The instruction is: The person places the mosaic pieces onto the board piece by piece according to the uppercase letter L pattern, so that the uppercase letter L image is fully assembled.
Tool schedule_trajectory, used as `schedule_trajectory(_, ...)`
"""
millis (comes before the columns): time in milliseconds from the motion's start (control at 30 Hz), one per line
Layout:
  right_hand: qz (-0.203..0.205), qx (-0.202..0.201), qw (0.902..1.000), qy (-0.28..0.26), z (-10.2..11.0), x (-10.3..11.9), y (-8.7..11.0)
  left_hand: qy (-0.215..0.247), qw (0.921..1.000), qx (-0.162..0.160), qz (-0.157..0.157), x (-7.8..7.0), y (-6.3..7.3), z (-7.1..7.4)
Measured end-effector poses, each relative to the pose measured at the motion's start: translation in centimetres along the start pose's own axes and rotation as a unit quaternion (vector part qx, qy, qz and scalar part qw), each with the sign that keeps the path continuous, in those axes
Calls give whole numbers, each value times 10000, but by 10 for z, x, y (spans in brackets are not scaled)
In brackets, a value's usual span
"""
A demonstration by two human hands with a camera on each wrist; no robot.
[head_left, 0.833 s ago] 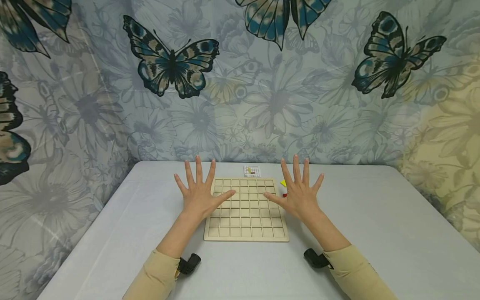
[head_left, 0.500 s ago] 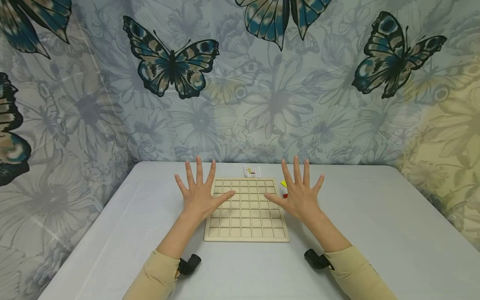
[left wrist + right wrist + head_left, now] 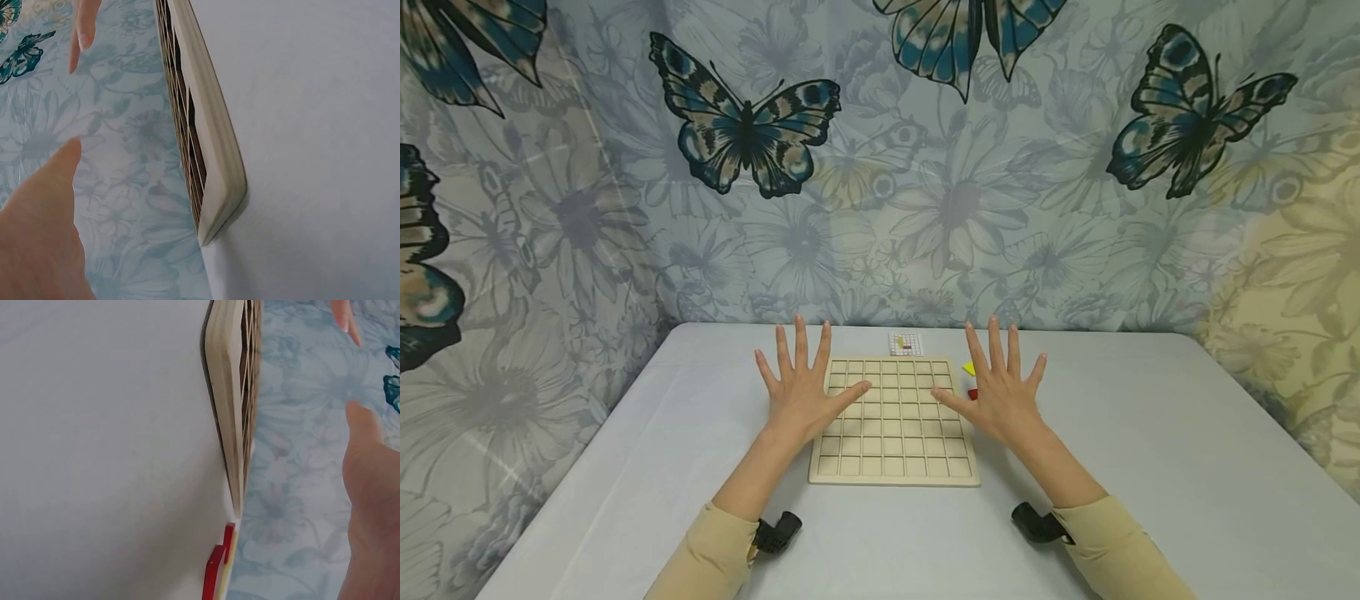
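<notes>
A pale wooden board (image 3: 892, 450) with a square grid lies flat on the white table. Over its left side hovers the left hand (image 3: 801, 396), fingers spread and straight, holding nothing. The right hand (image 3: 1003, 400) mirrors it above the board's right side, also spread wide and holding nothing. Partly hidden behind the right hand are a yellow piece (image 3: 968, 367) and a red piece (image 3: 973, 394). In the right wrist view, red pieces (image 3: 213, 573) lie near the board's corner. A small printed grid card (image 3: 906, 344) sits just beyond the board's far edge.
A white cloth covers the table (image 3: 1142, 467). Behind it hangs a floral backdrop (image 3: 955, 208) with butterfly prints. Each wrist wears a black camera, one (image 3: 778, 532) on the left and one (image 3: 1037, 523) on the right.
Both hands stay spread over the board, with only slight shifts of the fingers. The whole view has shifted a few pixels. The board and pieces have not moved.
</notes>
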State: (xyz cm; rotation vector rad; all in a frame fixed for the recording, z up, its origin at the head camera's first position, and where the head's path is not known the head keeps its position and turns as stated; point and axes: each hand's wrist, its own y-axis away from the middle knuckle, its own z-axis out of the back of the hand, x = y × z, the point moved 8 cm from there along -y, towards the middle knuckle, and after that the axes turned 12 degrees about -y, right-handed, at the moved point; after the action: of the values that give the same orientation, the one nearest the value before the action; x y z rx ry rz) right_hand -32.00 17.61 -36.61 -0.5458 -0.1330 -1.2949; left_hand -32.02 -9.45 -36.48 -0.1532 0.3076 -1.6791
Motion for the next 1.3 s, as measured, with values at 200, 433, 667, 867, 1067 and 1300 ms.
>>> schedule_trajectory(200, -113, 192, 9990, -376, -1, -6, 2, 895, 9952, 385, 123, 2, 3, -6)
schedule_trajectory(433, 45, 144, 9922, -1241, 2, -13, -1, 2567, 9651, 504, 109, 7, 7, -11)
schedule_trajectory(667, 7, 141, 9778, -2091, 2, -25, -7, 3279, 9405, 846, 276, 13, 13, -18)
schedule_trajectory(867, -295, 174, 9728, -2292, 1, -38, -12, 3469, 9286, 1284, 297, 14, 19, -25)
schedule_trajectory(1067, -706, 353, 9685, -2360, -5, -50, -20, 3277, 9292, 1694, 220, 14, 26, -35)
schedule_trajectory(1300, -1078, 536, 9668, -2255, -13, -64, -32, 3186, 9243, 2081, -298, 9, 34, -47)
